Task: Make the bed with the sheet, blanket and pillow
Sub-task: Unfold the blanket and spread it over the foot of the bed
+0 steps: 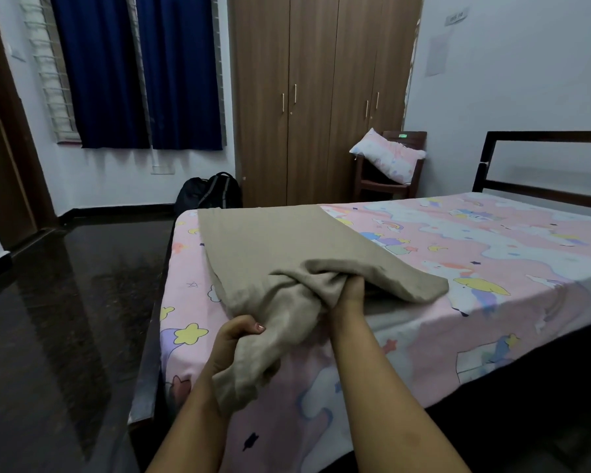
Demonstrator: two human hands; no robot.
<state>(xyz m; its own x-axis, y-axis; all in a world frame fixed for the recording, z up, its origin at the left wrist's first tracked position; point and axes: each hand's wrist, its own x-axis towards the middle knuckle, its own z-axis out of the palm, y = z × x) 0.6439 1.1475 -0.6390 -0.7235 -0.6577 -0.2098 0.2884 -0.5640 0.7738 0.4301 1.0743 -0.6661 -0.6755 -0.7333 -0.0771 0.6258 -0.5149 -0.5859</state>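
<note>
With the bed [543, 199] as the landmark: off its left side a dark backpack [212, 191] sat on the floor. At the bed's near left corner the left hand [234, 346] was clenched on a bunched end of the tan blanket [270, 240], which lay along the left part of the pink patterned sheet [458, 254]. Just right of it, the right hand [352, 290] gripped a gathered fold of the same blanket. Beyond the bed's far side, the pillow [386, 155] leaned on a wooden chair [382, 186].
</note>
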